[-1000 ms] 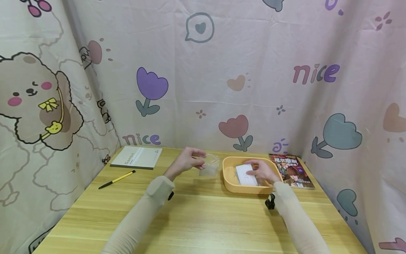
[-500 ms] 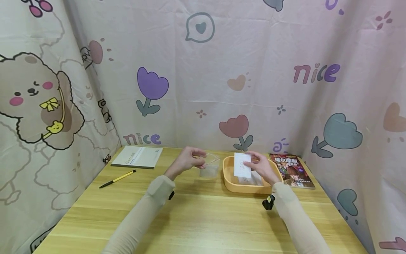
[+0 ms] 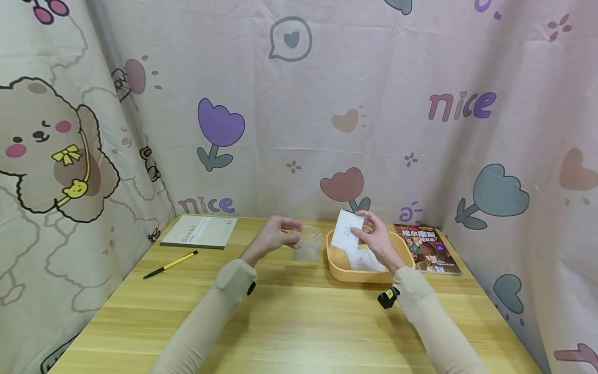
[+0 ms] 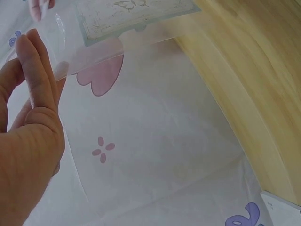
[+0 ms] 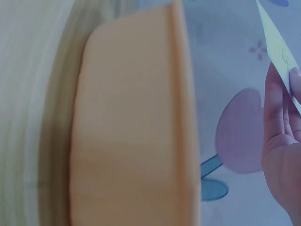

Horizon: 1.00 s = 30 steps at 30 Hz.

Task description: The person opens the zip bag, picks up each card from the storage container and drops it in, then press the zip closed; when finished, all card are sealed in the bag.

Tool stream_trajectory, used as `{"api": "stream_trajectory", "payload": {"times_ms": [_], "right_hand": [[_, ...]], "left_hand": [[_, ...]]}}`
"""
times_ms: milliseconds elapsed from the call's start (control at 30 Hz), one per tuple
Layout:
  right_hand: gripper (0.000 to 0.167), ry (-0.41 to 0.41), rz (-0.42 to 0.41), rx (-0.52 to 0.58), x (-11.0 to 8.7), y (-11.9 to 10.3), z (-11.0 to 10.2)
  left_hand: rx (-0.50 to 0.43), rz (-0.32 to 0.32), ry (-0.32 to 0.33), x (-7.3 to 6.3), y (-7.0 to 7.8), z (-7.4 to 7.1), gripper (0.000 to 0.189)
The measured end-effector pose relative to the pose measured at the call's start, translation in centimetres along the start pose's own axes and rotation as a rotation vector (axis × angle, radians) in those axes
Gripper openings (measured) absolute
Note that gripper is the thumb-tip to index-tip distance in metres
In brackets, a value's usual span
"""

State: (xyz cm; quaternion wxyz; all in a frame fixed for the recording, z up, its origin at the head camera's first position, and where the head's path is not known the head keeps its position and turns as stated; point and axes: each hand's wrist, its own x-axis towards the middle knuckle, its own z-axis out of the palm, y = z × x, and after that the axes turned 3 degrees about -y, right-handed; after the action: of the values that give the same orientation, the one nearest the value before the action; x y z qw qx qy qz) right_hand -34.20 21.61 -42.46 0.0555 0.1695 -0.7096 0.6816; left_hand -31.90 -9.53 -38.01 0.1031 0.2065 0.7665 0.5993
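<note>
In the head view my left hand pinches the top of a clear plastic pouch hanging just above the table. The left wrist view shows a printed card with a butterfly and a teal border, seemingly inside the pouch. My right hand grips a white card with a faint drawing, tilted above the orange bin. Another white card-like item with a print lies in that bin. In the right wrist view the card is held between thumb and fingers.
A white notebook lies at the back left of the wooden table, with a yellow and black pen in front of it. A colourful magazine lies right of the bin. A patterned curtain hangs behind.
My right hand has lifted the white card up out of the orange bin and tilted it, uncovering the item below. The left hand with the pouch has stayed nearly still.
</note>
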Motion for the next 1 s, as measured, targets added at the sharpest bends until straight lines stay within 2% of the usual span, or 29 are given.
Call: {"api": "stream_trajectory", "payload": {"times_ms": [300, 600, 800, 1000], "right_hand": [[0.052, 0.06, -0.057, 0.053, 0.0, -2.5, 2.0], [0.049, 0.12, -0.179, 0.083, 0.4, -4.1, 4.8], [0.049, 0.079, -0.246, 0.038, 0.6, -4.5, 6.4], [0.045, 0.028, -0.329, 0.048, 1.0, -4.9, 7.5]], "left_hand": [[0.003, 0.008, -0.016, 0.0, 0.1, 0.0, 0.043], [0.016, 0.019, -0.011, -0.1, 0.1, 0.1, 0.039], [0.01, 0.019, -0.015, -0.2, 0.3, 0.3, 0.038], [0.004, 0.029, -0.016, -0.2, 0.4, 0.3, 0.038]]}}
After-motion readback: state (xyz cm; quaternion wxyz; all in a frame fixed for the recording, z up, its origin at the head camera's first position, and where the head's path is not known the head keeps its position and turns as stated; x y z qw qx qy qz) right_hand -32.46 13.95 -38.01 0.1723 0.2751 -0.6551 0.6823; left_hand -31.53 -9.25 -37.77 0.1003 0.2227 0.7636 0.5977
